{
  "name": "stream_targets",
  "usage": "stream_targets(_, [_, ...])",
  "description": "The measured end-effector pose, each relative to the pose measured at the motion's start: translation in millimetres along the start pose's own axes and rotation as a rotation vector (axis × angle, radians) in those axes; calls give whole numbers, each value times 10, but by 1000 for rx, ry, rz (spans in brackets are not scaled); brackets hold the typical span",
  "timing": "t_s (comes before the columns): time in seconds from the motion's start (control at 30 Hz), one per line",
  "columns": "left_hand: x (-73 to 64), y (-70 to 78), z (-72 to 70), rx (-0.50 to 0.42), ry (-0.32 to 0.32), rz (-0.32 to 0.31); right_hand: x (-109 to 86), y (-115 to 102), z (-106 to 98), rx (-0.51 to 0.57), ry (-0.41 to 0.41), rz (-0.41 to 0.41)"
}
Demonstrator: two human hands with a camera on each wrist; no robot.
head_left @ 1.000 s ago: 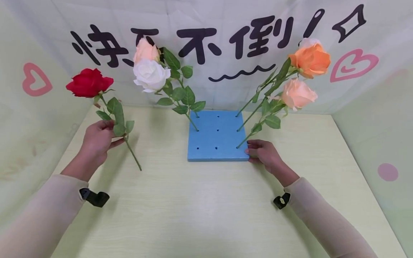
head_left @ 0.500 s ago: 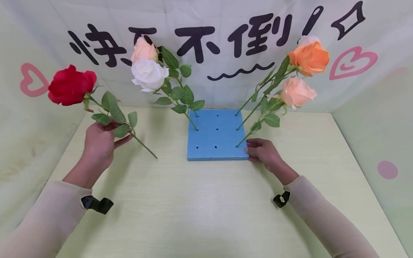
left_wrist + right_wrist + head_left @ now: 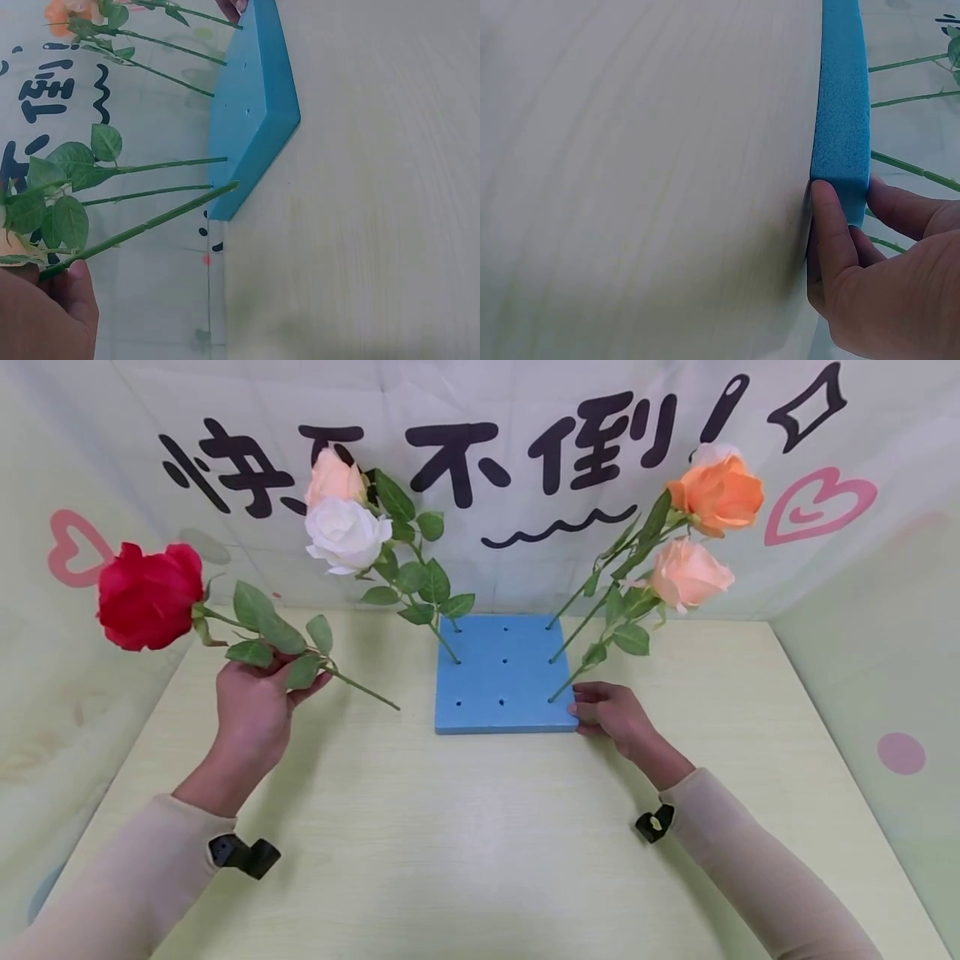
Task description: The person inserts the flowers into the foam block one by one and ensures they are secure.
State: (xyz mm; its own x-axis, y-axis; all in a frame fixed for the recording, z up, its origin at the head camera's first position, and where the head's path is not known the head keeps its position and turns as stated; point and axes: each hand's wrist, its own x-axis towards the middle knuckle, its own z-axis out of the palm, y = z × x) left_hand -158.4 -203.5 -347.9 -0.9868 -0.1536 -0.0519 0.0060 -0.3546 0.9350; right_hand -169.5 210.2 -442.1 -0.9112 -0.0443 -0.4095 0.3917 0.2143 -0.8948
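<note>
In the head view, my left hand [image 3: 255, 718] pinches the stem of a red rose [image 3: 150, 597], bloom to the left. The bare end of its stem [image 3: 150, 225] points right, apart from a blue foam block [image 3: 480, 681] in the head view. Small holes dot the block's top. My right hand [image 3: 617, 717] grips the block's front right corner; the right wrist view has the thumb on one face and fingers on the edge and underside. A white rose [image 3: 347, 535] and a peach rose [image 3: 333, 481] lean left from the block's left holes.
From the right holes lean an orange rose [image 3: 716, 497], a peach rose [image 3: 690, 575] and a pale rose [image 3: 717, 453] partly hidden behind the orange one. The wooden table [image 3: 465, 843] meets a printed back wall [image 3: 510, 577] just behind the block.
My left hand has moved right and slightly nearer. The red rose has tilted over, its bloom going left and down and its stem end swinging right toward the block. The right hand stays put.
</note>
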Motion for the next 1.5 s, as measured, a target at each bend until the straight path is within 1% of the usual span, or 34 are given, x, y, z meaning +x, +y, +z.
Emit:
stream_targets(0.07, [-22,-16,48,-34,-5,7,0,6,-3,-8,0,-1])
stream_targets(0.17, [-57,-37,131,-43,5,23,0,14,-5,-18,-1,-3])
stream_targets(0.47, [-130,-135,354,-8,78,56,-4,21,1,-33,0,6])
stream_targets(0.6, [-156,-205,428,32,104,87,10,38,3,-30,0,6])
stream_targets(0.67, [-165,-247,455,36,111,107,17,45,1,-25,0,6])
stream_targets(0.83, [-176,-336,507,47,107,161,19,40,1,-25,2,5])
stream_targets(1.03, [-175,-434,564,126,105,209,14,27,2,-31,-1,3])
stream_targets(1.23, [-154,-514,637,217,83,248,15,23,1,-28,-1,3])
stream_targets(1.3, [-143,-533,662,253,79,254,14,21,2,-27,-2,4])
stream_targets(1.5, [-113,-571,727,283,67,234,10,22,1,-23,-5,3])
